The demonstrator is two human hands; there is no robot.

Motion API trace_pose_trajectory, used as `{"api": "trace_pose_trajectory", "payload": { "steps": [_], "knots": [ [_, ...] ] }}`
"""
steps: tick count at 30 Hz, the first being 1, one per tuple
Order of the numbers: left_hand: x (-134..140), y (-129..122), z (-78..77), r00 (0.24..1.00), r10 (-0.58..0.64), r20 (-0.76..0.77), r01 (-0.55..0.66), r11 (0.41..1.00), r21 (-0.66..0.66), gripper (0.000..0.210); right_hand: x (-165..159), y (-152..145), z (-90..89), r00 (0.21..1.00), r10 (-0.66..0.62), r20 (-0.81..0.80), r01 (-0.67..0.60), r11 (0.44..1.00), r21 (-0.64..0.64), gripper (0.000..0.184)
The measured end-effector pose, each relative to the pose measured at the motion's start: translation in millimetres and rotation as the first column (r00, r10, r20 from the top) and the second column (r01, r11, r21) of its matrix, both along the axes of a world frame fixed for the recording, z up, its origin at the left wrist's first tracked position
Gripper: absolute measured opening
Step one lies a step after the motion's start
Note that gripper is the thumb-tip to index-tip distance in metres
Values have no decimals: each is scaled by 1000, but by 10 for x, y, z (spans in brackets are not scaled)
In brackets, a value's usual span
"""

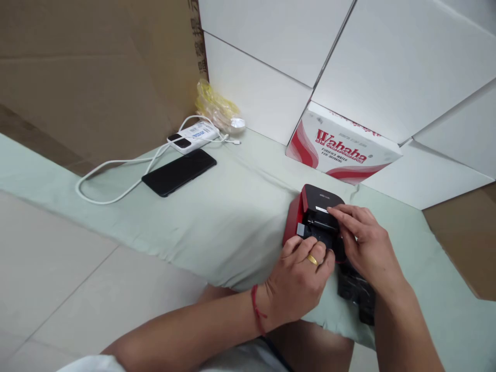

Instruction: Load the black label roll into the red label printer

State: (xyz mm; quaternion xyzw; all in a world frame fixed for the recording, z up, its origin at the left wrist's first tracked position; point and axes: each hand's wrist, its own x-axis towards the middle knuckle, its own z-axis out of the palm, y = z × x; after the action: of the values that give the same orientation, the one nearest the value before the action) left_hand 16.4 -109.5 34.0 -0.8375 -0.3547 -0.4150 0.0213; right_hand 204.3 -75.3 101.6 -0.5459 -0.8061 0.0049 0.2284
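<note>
A small boxy red and black device (293,217) stands on the green cloth, with a white label on its black top. My left hand (300,279) has its fingers curled over the device's near edge, beside a light grey tab at its left. A gold ring and a red wrist string are on that hand and arm. With thumb and fingers bent together, my right hand (366,240) grips the right side of the black top, near the label. What lies under the fingertips is hidden. A black glossy bundle (354,292) lies beneath my right wrist, partly covered.
A dark phone (180,173) lies left of the device, next to a white power bank (196,137) with a looped white cable (112,163). Behind them is a crumpled yellowish plastic bag (219,106). A Wahaha carton (343,147) leans at the back wall; cardboard (96,77) borders the left.
</note>
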Motion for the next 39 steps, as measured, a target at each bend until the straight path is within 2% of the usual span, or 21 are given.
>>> {"api": "trace_pose_trajectory", "payload": {
  "steps": [6, 9, 12, 17, 19, 20, 21, 22, 23, 24, 26, 27, 28, 30, 32, 33, 36, 39],
  "knots": [
    [0, 15, -142, 1000, -7, 5, 7, 999, 49, 33, 77, -144, -264, 998, 13, -57, -18, 996, -91, 71],
    [14, 19, -199, 999, -24, 23, 22, 998, 64, 36, 59, -164, -305, 997, -15, -79, 8, 996, -94, 72],
    [-7, 6, -224, 996, -64, 55, 61, 997, 48, 39, 5, -203, -308, 994, -34, -106, 31, 999, -34, 68],
    [-225, 70, -138, 937, -238, 255, 246, 969, 2, 37, -84, -502, -339, 980, 151, -133, -141, 987, 77, 59],
    [-321, 190, -84, 906, -203, 372, 246, 967, -70, 43, -103, -672, -375, 977, 173, -123, -160, 981, 107, 63],
    [-355, 271, -65, 889, -137, 436, 229, 959, -167, 47, -109, -749, -397, 980, 163, -115, -150, 982, 116, 65],
    [-377, 361, -54, 867, -63, 495, 231, 930, -286, 51, -115, -814, -419, 983, 148, -107, -134, 983, 125, 67],
    [-388, 455, -52, 838, -17, 545, 274, 877, -395, 57, -122, -864, -438, 986, 132, -97, -119, 984, 131, 68],
    [-389, 549, -58, 802, 7, 598, 358, 794, -490, 66, -129, -900, -455, 989, 119, -88, -107, 985, 136, 70],
    [-380, 636, -72, 753, 27, 658, 465, 686, -559, 79, -138, -920, -466, 991, 109, -79, -97, 985, 142, 70],
    [-342, 778, -110, 637, 54, 769, 666, 464, -584, 101, -158, -927, -472, 992, 104, -75, -92, 984, 150, 70],
    [-315, 831, -130, 583, 63, 810, 738, 376, -561, 110, -167, -921, -469, 991, 106, -81, -93, 984, 149, 70],
    [-286, 874, -149, 533, 72, 843, 794, 303, -527, 117, -174, -912, -463, 990, 108, -87, -95, 985, 145, 69],
    [-224, 937, -185, 444, 94, 891, 869, 198, -454, 126, -179, -896, -449, 989, 106, -100, -92, 987, 135, 66],
    [-168, 983, -224, 369, 132, 920, 914, 131, -385, 132, -173, -889, -441, 988, 103, -113, -88, 987, 132, 63],
    [-145, 1002, -247, 337, 152, 929, 928, 116, -355, 133, -168, -889, -440, 988, 103, -119, -87, 988, 131, 63],
    [-103, 1038, -322, 289, 173, 942, 942, 126, -312, 130, -147, -888, -447, 984, 106, -145, -87, 988, 128, 62],
    [-103, 1045, -373, 303, 163, 939, 936, 133, -325, 130, -131, -874, -460, 980, 109, -167, -86, 987, 137, 62]
  ]
}}
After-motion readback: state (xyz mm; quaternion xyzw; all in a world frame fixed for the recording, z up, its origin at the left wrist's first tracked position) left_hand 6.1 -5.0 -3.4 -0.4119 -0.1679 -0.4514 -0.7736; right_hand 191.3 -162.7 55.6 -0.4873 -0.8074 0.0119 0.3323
